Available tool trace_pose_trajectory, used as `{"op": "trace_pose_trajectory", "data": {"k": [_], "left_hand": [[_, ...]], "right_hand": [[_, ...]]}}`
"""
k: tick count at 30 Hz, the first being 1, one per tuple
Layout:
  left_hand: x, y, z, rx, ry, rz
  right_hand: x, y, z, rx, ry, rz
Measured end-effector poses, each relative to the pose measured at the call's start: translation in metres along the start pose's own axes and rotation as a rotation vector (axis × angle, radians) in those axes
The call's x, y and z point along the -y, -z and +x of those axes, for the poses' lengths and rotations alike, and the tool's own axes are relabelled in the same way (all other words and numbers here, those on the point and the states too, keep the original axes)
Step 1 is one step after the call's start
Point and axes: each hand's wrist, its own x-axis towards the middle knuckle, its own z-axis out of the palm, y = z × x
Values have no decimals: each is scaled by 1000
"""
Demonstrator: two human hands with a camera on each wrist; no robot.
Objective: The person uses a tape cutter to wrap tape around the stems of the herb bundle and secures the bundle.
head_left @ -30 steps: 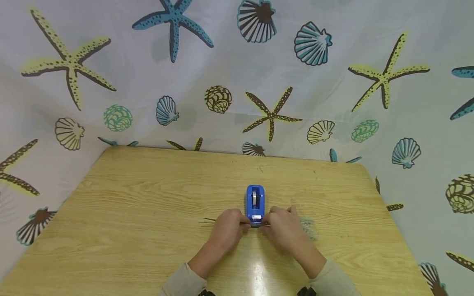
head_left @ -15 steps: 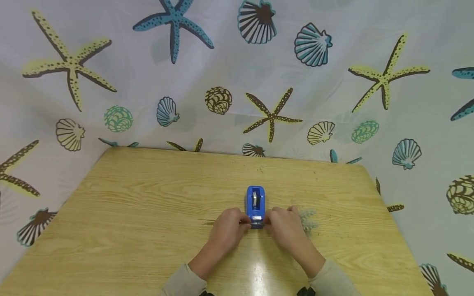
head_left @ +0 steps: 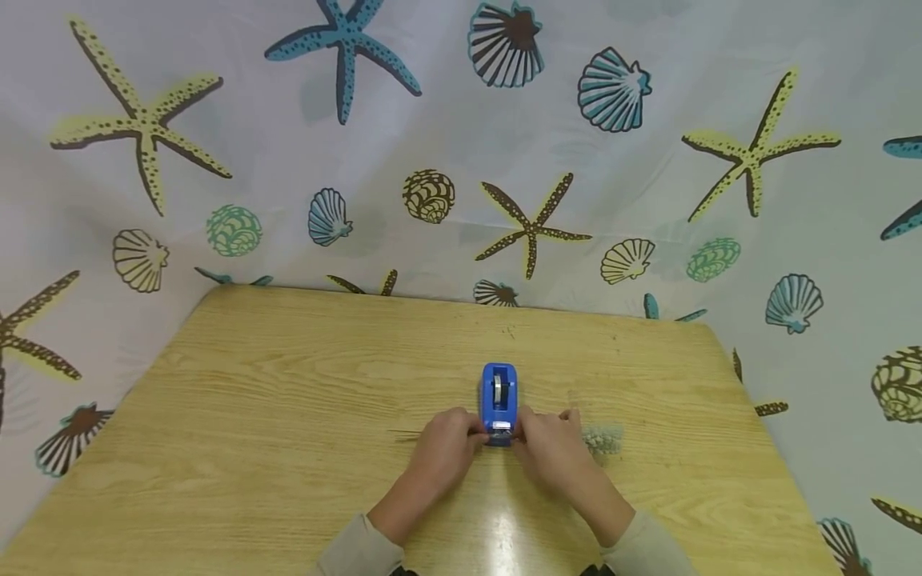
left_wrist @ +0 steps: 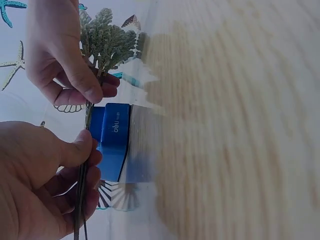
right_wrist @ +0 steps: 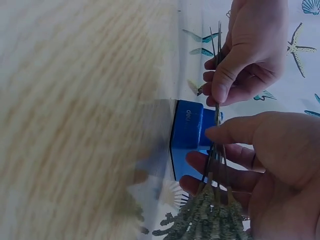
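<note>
A small bunch of grey-green dried flowers (right_wrist: 205, 215) lies sideways across the front of a blue tape dispenser (head_left: 497, 372), slightly above the table. My left hand (head_left: 445, 448) pinches its thin brown stems (left_wrist: 80, 192), whose bare ends stick out to the left. On the other side my right hand (head_left: 553, 448) grips the stems between thumb and fingers, just below the flower heads (head_left: 603, 438). A short stretch of stem shows between the two hands in the left wrist view. Whether tape is wrapped on the stems is too small to tell.
The dispenser, with its tape roll (head_left: 497, 390), stands directly beyond both hands on the wooden table (head_left: 288, 432). A white curtain (head_left: 461, 264) printed with starfish and shells hangs behind the table and along its sides.
The stems and flower heads have shifted and turned a little between the fingers; the stem ends on the left sit closer together. Both hands stay in nearly the same place.
</note>
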Motion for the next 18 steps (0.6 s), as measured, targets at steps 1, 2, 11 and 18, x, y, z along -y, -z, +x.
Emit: {"op": "trace_pose_trajectory", "data": {"k": [1,2,11,18], "left_hand": [[0,0,1,-3,7,-2],[1,0,1,-5,14,-4],[-1,0,4,-17,30,-5],[-2,-1,7,-39,27,12]], "right_hand": [[0,0,0,11,-7,28],[0,0,0,20,-13,54],[-2,1,1,21,-23,124],[-3,1,1,-56,-4,113]]}}
